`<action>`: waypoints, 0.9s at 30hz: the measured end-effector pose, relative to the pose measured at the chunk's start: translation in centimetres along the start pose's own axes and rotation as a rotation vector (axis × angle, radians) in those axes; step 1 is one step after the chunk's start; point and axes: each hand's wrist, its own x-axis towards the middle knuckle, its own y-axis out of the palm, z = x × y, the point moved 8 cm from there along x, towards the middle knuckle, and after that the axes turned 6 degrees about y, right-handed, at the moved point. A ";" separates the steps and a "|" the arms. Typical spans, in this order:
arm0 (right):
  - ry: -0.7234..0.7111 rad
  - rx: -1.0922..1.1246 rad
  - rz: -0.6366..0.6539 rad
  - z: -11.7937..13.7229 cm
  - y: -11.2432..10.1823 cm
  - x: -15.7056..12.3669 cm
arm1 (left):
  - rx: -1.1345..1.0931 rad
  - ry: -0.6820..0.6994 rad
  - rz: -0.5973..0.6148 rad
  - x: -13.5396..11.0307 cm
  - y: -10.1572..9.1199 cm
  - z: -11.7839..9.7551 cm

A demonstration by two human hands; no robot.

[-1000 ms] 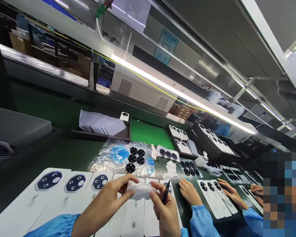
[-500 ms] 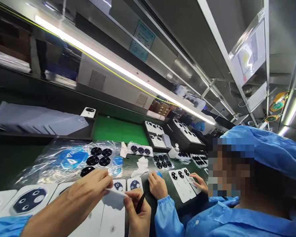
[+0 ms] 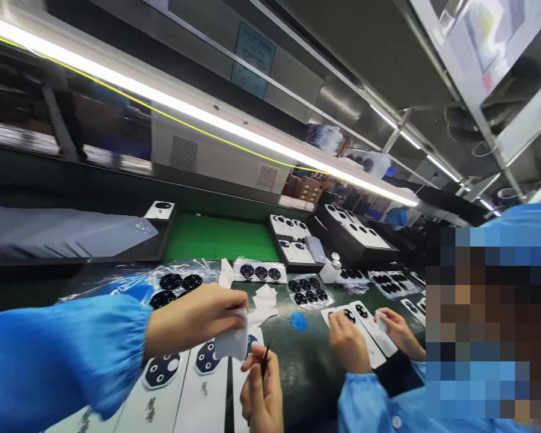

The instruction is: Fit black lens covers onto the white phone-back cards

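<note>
My left hand (image 3: 198,319) is closed on a small white wipe (image 3: 232,340), which hangs from the fingers over the panels; whether it is paper or cloth I cannot tell. My right hand (image 3: 264,391), just to the right and lower, grips dark pointed tweezers (image 3: 265,361) with the tip up. Beneath my hands lie several long white panels (image 3: 151,400), shaped like phone backs, side by side. Each visible upper end carries a dark camera disc (image 3: 161,370) with round holes. My left forearm hides part of the row.
A co-worker's hands (image 3: 349,343) work over similar panels at right. Black discs on clear film (image 3: 309,291), crumpled white paper (image 3: 264,304) and a blue round piece (image 3: 299,321) lie on the dark table. Behind stand black trays (image 3: 293,264), a white bottle (image 3: 330,269) and a green belt (image 3: 220,237).
My left hand has moved right and away from the right hand's fingers; the wipe, earlier stretched between both, now hangs from the left alone. The view has swung, and the co-worker's hands have shifted.
</note>
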 end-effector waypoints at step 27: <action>-0.159 -0.045 -0.032 6.1 11.8 -2.8 | -0.067 0.102 -0.216 -9.8 -7.1 -1.1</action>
